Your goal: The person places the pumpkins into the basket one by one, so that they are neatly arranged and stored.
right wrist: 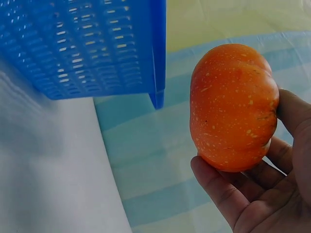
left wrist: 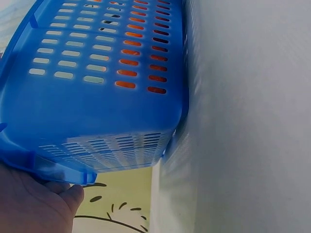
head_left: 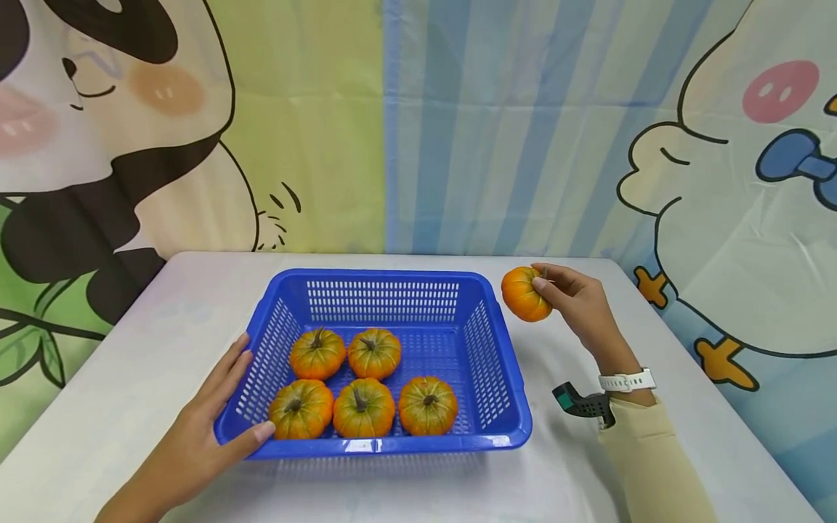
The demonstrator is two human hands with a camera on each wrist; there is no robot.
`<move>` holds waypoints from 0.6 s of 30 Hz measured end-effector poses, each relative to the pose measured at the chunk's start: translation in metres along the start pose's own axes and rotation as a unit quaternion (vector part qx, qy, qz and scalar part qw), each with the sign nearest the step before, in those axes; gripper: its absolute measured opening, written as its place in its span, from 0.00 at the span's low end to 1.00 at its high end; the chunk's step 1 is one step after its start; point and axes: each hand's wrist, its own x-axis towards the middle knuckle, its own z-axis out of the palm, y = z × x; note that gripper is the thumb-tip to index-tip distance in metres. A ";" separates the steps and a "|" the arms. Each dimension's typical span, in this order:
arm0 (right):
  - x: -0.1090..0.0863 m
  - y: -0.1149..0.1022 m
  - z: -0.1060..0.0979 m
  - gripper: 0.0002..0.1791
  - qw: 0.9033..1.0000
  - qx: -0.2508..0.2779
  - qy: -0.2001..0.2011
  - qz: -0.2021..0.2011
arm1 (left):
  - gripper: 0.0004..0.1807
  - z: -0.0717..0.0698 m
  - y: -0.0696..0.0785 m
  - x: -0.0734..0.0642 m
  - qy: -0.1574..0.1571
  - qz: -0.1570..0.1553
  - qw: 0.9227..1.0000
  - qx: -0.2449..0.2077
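Note:
A small orange pumpkin (head_left: 526, 294) is held up in my right hand (head_left: 578, 303), just outside the basket's right rim. Thumb and fingers pinch it at its stem side; the right wrist view shows the smooth, speckled underside of this pumpkin (right wrist: 234, 108). My left hand (head_left: 196, 428) rests at the near left corner of a blue plastic basket (head_left: 379, 444), thumb over the front rim and straight fingers along the left side. Inside the basket sit several green-orange pumpkins (head_left: 428, 405), two behind and three in front, stems upward. In the left wrist view orange shows through the slotted wall (left wrist: 97, 111).
The basket stands on a white-covered table (head_left: 562, 465). Beyond the table's far edge hangs a printed cloth (head_left: 471, 131) with cartoon animals. A white band (head_left: 626, 380) and a black strap (head_left: 584, 404) are on my right wrist.

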 end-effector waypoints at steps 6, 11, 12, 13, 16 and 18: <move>-0.001 -0.010 0.003 0.27 0.999 0.004 -0.020 -0.029 | 0.50 -0.001 0.001 0.001 0.001 0.006 1.000 -0.003; 0.005 -0.021 0.012 0.25 0.997 0.005 -0.061 -0.054 | 0.50 0.000 0.002 -0.002 0.005 0.006 1.000 -0.009; 0.008 -0.024 0.014 0.25 0.996 0.002 -0.070 -0.060 | 0.50 0.000 0.003 -0.002 0.005 0.005 1.000 -0.009; 0.010 -0.026 0.016 0.24 0.995 -0.001 -0.080 -0.066 | 0.50 0.000 0.003 -0.003 0.006 0.004 1.000 -0.010; 0.016 -0.033 0.022 0.24 0.992 -0.013 -0.102 -0.076 | 0.50 0.000 0.004 -0.002 0.006 0.003 1.000 -0.007; 0.020 -0.038 0.025 0.25 0.990 -0.019 -0.117 -0.080 | 0.50 0.000 0.005 -0.002 0.007 0.004 1.000 -0.005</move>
